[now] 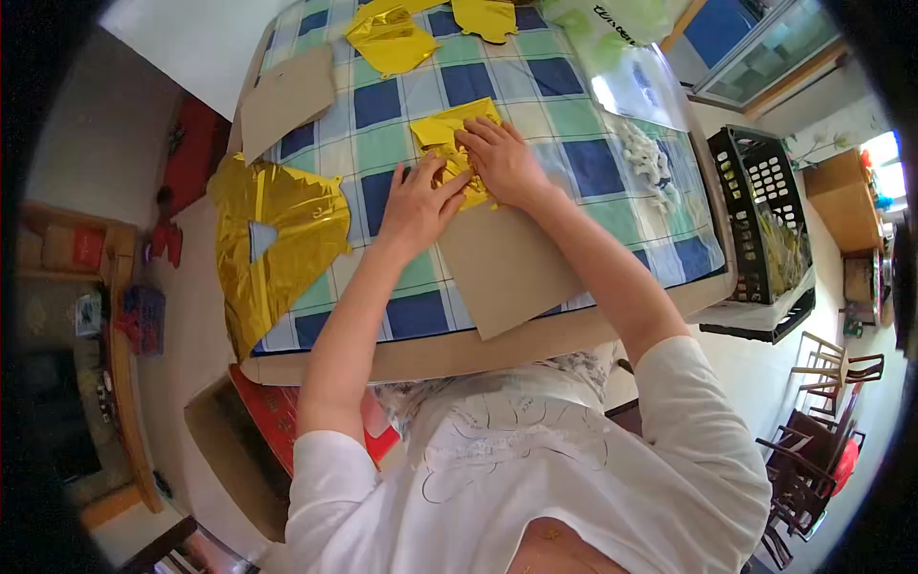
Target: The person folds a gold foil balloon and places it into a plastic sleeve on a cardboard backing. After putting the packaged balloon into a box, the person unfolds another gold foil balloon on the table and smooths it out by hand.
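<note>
A crumpled sheet of gold foil (453, 126) lies on the checked cloth in front of me, beyond a plain cardboard sheet (507, 266). My left hand (419, 206) rests at the foil's near left side, fingers apart and the thumb reaching toward the other hand. Fingers stretched out, my right hand (504, 165) lies over the foil's right part. Both hands touch the foil and cover much of its middle. The near edge of the foil meets the cardboard's far end.
Larger gold foil (292, 215) spreads at the left, by another cardboard piece (287, 100). More gold foil (392, 40) lies at the far side. White crumpled material (646, 163) and a clear plastic bag (636, 86) are on the right. A black crate (755, 206) stands beyond the right edge.
</note>
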Available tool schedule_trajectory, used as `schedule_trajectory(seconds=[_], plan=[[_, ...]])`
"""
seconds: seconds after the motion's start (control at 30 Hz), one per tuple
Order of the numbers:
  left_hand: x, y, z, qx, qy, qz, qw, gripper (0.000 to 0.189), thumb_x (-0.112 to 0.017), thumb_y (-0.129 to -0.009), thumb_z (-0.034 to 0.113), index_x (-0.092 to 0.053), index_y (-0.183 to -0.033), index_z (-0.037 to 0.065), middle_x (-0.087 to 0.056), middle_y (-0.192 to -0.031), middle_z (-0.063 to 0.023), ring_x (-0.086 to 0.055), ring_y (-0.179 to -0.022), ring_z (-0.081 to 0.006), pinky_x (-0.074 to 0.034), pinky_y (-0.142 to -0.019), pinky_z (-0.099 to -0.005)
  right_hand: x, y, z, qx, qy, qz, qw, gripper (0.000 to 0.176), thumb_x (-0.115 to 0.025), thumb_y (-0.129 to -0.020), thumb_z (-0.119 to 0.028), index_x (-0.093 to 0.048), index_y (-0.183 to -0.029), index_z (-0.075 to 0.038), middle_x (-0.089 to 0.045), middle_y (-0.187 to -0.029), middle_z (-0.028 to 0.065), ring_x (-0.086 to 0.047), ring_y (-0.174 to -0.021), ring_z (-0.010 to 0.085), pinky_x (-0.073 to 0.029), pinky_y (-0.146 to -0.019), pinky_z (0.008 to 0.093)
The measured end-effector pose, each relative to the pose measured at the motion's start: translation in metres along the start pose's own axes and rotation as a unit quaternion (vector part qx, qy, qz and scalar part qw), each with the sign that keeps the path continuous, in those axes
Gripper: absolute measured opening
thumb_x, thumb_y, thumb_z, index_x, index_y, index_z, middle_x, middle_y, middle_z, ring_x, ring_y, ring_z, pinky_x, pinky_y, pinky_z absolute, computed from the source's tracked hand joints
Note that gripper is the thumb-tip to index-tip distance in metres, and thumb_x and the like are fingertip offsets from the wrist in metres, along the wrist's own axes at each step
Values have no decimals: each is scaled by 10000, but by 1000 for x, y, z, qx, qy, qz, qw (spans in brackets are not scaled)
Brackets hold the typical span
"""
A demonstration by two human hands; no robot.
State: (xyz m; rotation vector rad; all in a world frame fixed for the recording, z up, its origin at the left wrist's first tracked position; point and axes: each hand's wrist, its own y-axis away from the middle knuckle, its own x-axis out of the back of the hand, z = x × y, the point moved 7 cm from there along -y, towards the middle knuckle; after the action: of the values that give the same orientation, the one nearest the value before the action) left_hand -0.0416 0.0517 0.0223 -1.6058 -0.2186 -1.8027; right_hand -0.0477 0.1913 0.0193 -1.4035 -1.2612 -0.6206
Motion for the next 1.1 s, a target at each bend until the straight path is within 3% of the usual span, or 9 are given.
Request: schedule_trajectory(seconds=[0.17, 0.27, 0.4, 0.5, 0.6, 0.7, 0.8, 0.9, 1.1], plan=[[11, -2, 3, -6, -15, -15, 1000, 380, -597, -904, 357, -587, -1275, 276, -471, -1305, -135, -450, -1248, -304, -297, -1065, -592, 0, -8, 10, 4, -77, 32, 996, 364, -535, -902, -144, -543, -1262, -92, -521, -1343, 129, -465, -1265, 319, -357, -1059, 456], [10, 1, 4, -7, -18, -37, 999, 387, -571, -918, 376, -575, -1289, 266, -448, -1338, -147, -429, -1276, -319, -286, -1073, -590, 52, 3, 12, -40, -142, 129, 981, 357, -575, -884, -149, -557, -1232, -71, -551, -1282, 137, -504, -1195, 341, -426, -981, 443], [7, 1, 6, -7, -25, -53, 998, 416, -547, -929, 414, -553, -1312, 251, -424, -1368, -157, -398, -1309, -329, -266, -1087, -579, 96, 63, 30, -187, -2, 84, 979, 250, -653, -833, -199, -595, -1033, -59, -584, -1051, 145, -561, -1024, 343, -466, -865, 429], [5, 2, 6, -13, -36, -52, 998, 448, -548, -925, 435, -538, -1330, 242, -419, -1375, -157, -379, -1325, -327, -250, -1099, -565, 89, 101, 48, -295, -42, -55, 953, 241, -669, -814, -206, -581, -981, -57, -587, -965, 141, -581, -948, 320, -469, -816, 411], [8, 2, 7, -19, -29, -61, 998, 478, -550, -917, 456, -528, -1343, 240, -418, -1379, -156, -359, -1339, -326, -233, -1108, -554, 77, 110, 55, -274, -133, -44, 951, 258, -681, -803, -226, -577, -961, -51, -593, -909, 130, -594, -890, 298, -470, -775, 394], [8, 2, 6, -25, -25, -65, 997, 501, -549, -912, 470, -518, -1354, 237, -417, -1379, -155, -345, -1348, -324, -218, -1114, -548, 75, 114, 55, -343, -202, -8, 917, 247, -685, -801, -230, -580, -919, -40, -597, -878, 125, -596, -871, 292, -469, -762, 387], [11, 3, 8, -24, -27, -64, 997, 519, -549, -906, 485, -512, -1360, 237, -418, -1374, -156, -336, -1355, -323, -212, -1118, -542, 82, 111, 44, -343, -72, -22, 936, 216, -678, -809, -219, -588, -881, -36, -628, -888, 134, -613, -847, 292, -479, -747, 389], [12, 3, 8, -26, -24, -63, 997, 538, -556, -899, 498, -503, -1366, 238, -420, -1368, -159, -331, -1358, -325, -213, -1119, -537, 73, 109, 48, -290, -122, -8, 949, 223, -673, -815, -206, -578, -905, -26, -654, -866, 149, -634, -819, 308, -491, -725, 398], [12, 4, 7, -35, -19, -57, 998, 560, -568, -886, 510, -495, -1372, 241, -417, -1364, -159, -333, -1353, -328, -220, -1116, -536, 71, 100, 49, -340, -171, 63, 923, 218, -654, -840, -200, -570, -890, -5, -652, -799, 170, -637, -760, 340, -492, -688, 415]])
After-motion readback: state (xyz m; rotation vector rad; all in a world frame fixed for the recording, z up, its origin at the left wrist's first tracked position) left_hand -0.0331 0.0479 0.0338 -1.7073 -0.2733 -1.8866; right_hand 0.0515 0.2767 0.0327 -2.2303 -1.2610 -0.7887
